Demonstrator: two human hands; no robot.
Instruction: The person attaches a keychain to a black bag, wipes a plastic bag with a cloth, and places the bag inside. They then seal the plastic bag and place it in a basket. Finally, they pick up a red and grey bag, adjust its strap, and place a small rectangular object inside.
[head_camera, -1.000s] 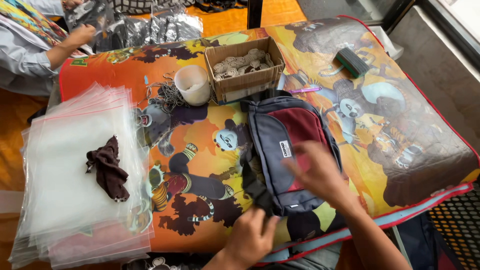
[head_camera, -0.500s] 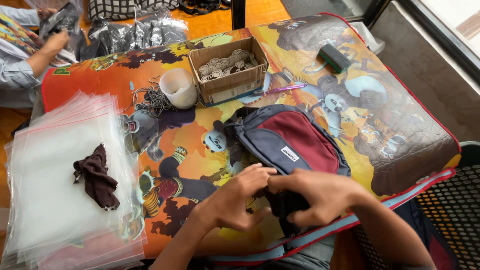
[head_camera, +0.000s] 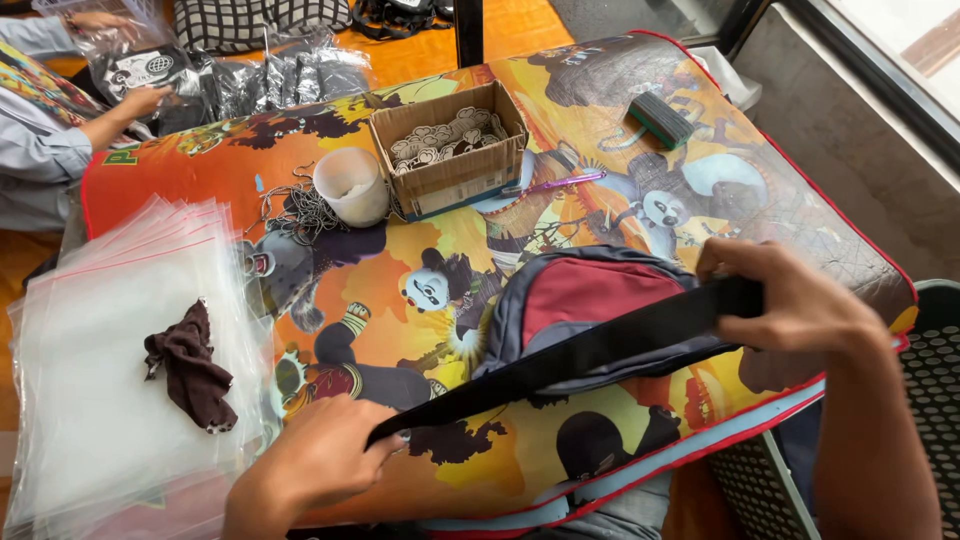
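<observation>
— What do the hands hold?
— The left hand (head_camera: 320, 455) pinches one end of a black strap (head_camera: 570, 355) at the near edge; the right hand (head_camera: 790, 300) closes around the other end, farther right. It runs taut between them, likely so it lies flat.
— And the bag?
— The grey-and-red bag (head_camera: 590, 300) rests under the strap on the cartoon-printed table cover (head_camera: 420, 210). Clear plastic bags (head_camera: 90, 380) lie stacked left, a dark cloth (head_camera: 190, 365) on top.

A table (head_camera: 800, 215) draped in a bright cartoon-printed cloth (head_camera: 600, 90) with red piping is filling the scene. Orange floor (head_camera: 520, 20) is showing at the far side. Daylight is coming in through a window (head_camera: 900, 40) far right, above a grey ledge (head_camera: 850, 130).
</observation>
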